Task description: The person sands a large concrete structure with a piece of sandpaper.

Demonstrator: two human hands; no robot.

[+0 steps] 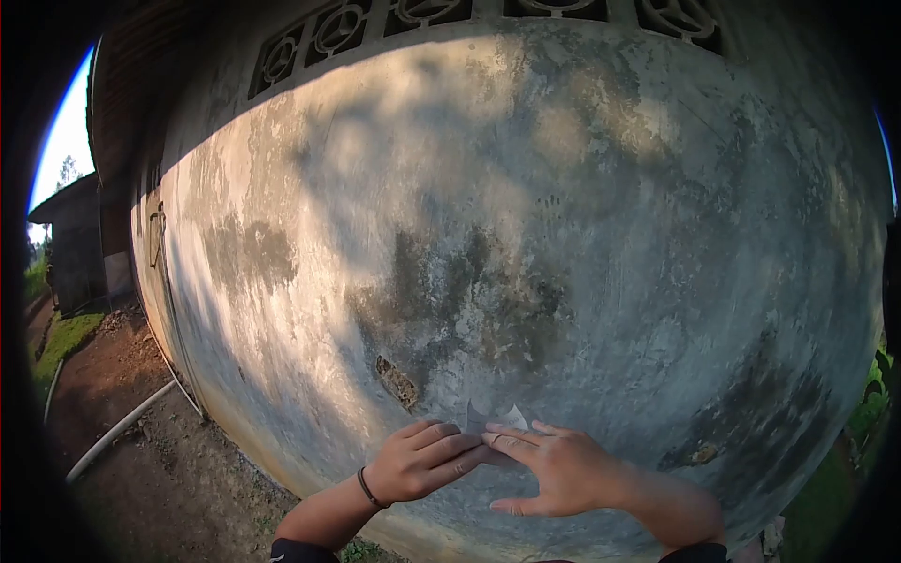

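Observation:
A small grey sheet, looking like stiff paper, is at the lower middle of the head view, in front of the wall. Two pointed corners stick up beyond my fingers, and the rest is mostly covered by my hands. My left hand has its fingers curled and closed on the sheet's left side; a dark band circles that wrist. From the right, my right hand reaches over the sheet with fingers stretched out flat and the thumb spread apart below. A ring shows on one of its fingers. My fingertips nearly meet.
A weathered plaster wall fills most of the view, with a rough chipped patch left of the sheet. Vent blocks line its top. A pale pipe lies on the dirt at left. Green plants grow at right.

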